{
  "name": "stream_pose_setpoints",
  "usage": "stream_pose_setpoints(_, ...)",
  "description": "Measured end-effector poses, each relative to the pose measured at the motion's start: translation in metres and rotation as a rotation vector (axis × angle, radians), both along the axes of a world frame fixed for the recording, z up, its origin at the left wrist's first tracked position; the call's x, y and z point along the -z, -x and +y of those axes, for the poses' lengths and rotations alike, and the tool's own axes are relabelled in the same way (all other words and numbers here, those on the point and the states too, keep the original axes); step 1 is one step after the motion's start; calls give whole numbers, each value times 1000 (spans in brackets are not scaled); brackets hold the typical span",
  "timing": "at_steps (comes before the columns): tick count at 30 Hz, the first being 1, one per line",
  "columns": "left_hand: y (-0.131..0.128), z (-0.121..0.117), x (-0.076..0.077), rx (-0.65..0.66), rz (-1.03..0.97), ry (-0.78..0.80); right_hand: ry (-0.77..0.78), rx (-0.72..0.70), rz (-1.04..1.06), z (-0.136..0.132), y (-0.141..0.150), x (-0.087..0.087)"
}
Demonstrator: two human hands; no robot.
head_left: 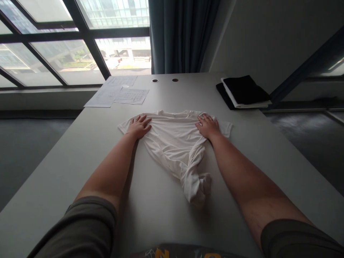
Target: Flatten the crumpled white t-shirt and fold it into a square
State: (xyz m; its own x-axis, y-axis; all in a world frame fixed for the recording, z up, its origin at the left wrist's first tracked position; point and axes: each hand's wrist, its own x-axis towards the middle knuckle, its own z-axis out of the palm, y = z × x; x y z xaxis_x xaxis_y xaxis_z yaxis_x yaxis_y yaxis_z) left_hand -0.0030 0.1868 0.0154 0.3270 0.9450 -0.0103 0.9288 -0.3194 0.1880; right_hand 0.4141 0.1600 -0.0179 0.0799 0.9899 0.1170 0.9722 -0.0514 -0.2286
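Note:
A white T-shirt (172,132) lies on the table with its collar toward the far side. Its upper part and sleeves are spread out, while the lower part is twisted and bunched toward me, slightly right of the middle. My left hand (139,127) rests flat on the left shoulder area, fingers spread. On the opposite shoulder my right hand (208,126) lies flat too, its fingers apart. Neither hand grips the cloth.
The shirt lies on a wide white table (88,154). Paper sheets (107,94) lie at its far left. A stack of folded black and white cloth (245,91) sits at the far right. Two round cable holes are near the back edge, before a dark curtain (180,39) and windows.

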Motion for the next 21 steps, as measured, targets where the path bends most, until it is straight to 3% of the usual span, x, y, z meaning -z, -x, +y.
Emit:
stream_pose_setpoints(4,-9,15,-4,-163,-54,-176,-185,-49,-9,19,-8,-3)
stream_pose_setpoints(7,-13,11,-9,-316,-75,-307,-302,-30,-14,26,-9,-6)
stream_pose_setpoints(9,-13,2,-13,-316,-78,-333,-376,-29,3,23,-7,-11)
stream_pose_setpoints(12,-12,-21,-17,-200,-103,-314,-455,-65,81,5,1,-21)
stream_pose_setpoints(15,-14,-60,-19,0,-160,-269,-489,-147,207,-33,12,-32)
stream_pose_setpoints(18,-24,-113,-20,277,-206,-174,-449,-315,343,-85,24,-37)
stream_pose_setpoints(21,-38,-164,-21,519,-219,-66,-293,-565,422,-136,37,-36)
